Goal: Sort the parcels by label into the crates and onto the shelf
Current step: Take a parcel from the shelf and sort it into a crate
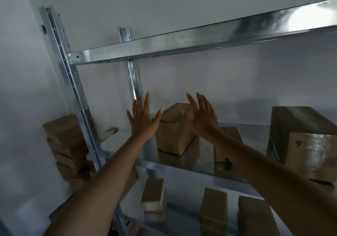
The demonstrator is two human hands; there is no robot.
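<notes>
Both my arms reach over a metal shelf (191,164). My left hand (143,119) and my right hand (203,117) are open, fingers spread, on either side of a brown cardboard parcel (175,135) standing on the middle shelf board. Neither hand touches it. A smaller parcel (228,141) lies just behind my right forearm, partly hidden. At the right stand a large dark box (295,122) and a taped parcel marked with a 9 or 6 (313,153). Three small parcels (153,197) (213,210) (255,215) stand on the lower board.
A stack of several flat parcels (67,144) leans against the wall left of the shelf's front upright (73,82). The upper shelf beam (182,42) runs across above my hands. White walls close in behind and to the left.
</notes>
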